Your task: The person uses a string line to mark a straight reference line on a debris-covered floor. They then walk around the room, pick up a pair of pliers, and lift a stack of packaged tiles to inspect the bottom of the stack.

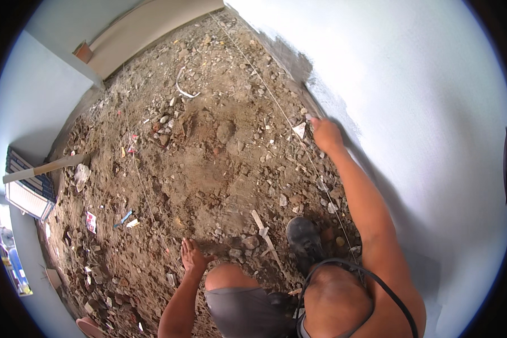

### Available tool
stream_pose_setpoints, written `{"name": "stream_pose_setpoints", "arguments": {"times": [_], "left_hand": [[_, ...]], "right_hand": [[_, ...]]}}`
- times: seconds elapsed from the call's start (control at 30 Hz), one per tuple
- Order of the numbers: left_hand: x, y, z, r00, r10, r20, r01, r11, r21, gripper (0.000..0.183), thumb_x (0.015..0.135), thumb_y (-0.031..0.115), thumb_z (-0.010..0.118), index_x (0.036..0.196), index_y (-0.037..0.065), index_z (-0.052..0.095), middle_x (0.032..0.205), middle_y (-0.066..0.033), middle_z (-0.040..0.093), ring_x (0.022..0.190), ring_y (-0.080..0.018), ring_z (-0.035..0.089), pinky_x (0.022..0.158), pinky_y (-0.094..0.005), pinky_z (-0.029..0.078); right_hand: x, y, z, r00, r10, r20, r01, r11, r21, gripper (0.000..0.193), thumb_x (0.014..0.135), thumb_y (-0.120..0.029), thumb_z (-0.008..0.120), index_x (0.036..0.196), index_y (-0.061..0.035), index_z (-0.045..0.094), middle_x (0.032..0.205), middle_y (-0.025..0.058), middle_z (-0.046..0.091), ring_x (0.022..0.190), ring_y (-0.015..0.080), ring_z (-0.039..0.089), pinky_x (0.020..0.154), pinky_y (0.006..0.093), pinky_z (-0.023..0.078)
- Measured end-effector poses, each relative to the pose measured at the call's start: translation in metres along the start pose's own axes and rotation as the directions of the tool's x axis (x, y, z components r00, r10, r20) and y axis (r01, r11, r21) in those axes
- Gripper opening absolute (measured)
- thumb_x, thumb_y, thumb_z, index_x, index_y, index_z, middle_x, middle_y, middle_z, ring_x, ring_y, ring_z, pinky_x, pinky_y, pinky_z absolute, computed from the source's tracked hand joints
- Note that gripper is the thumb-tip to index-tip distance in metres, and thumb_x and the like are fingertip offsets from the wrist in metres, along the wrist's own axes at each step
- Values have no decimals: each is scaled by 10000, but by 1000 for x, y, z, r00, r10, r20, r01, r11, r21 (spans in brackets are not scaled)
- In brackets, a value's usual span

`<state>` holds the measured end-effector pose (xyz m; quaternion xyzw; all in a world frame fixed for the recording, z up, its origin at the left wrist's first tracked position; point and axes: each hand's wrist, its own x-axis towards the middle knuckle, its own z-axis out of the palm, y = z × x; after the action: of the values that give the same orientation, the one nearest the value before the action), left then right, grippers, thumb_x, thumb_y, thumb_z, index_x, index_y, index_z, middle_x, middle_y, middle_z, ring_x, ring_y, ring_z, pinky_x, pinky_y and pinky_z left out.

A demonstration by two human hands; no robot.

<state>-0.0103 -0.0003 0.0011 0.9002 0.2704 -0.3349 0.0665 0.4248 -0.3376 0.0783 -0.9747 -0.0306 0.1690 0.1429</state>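
Observation:
My left hand [192, 257] is open, fingers spread, low over the stony soil [203, 169] beside my bent knee. It holds nothing. Far to the right, my right hand [325, 135] is closed close to the foot of the pale wall. A small pale bit shows at its fingertips, too small to name. Just left of that hand lies a white triangular shard [299, 130]. A thin taut string [267, 91] runs along the wall near the right hand and down toward my dark shoe [304, 239].
The pale wall [411, 112] bounds the right side. At left, a wooden handle [50, 167] rests against stacked boxes [31, 194]. A second string [136, 169] crosses the soil. Among the rubble lie a white curved strip [181, 87], a wood strip [266, 238] and a blue plastic piece [124, 218].

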Motion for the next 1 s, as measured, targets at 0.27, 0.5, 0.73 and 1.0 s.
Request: {"name": "stream_pose_setpoints", "arguments": {"times": [0.27, 0.5, 0.73, 1.0], "left_hand": [[-1, -20, 6, 1000, -22, -12, 23, 1000, 19, 1164, 648, 590, 777, 1452, -51, 232, 1533, -264, 164, 1443, -353, 149, 1174, -395, 149], [4, 1, 5, 1000, 25, -7, -25, 999, 22, 1156, 655, 583, 775, 1445, -63, 232, 1525, -274, 176, 1438, -357, 163, 1173, -396, 156], [-5, -20, 6, 999, -13, -31, 15, 998, 58, 1162, 650, 586, 776, 1437, -78, 238, 1517, -282, 194, 1431, -367, 180, 1171, -396, 163], [10, 3, 0, 997, 47, -62, -46, 999, 27, 1194, 609, 605, 787, 1431, -82, 259, 1513, -279, 211, 1429, -355, 194, 1171, -393, 169]], "right_hand": [[-30, -70, 7, 914, -336, -228, 353, 935, 38, 485, 1016, -460, 292, 1008, -30, 517, 621, 47, 508, 456, 147, 486, 343, 291, 402], [48, 1, 34, 973, -64, -221, 62, 998, -16, 439, 994, -419, 415, 993, 2, 540, 816, 239, 649, 677, 393, 647, 597, 489, 509], [-34, -62, 19, 945, -268, -189, 289, 953, 93, 476, 1017, -445, 317, 1056, -14, 516, 598, 48, 525, 452, 182, 506, 387, 338, 440], [-5, 36, 45, 981, 14, -194, -11, 1000, 16, 509, 1009, -456, 321, 1052, 8, 525, 746, 143, 623, 598, 310, 614, 552, 451, 522]]}}
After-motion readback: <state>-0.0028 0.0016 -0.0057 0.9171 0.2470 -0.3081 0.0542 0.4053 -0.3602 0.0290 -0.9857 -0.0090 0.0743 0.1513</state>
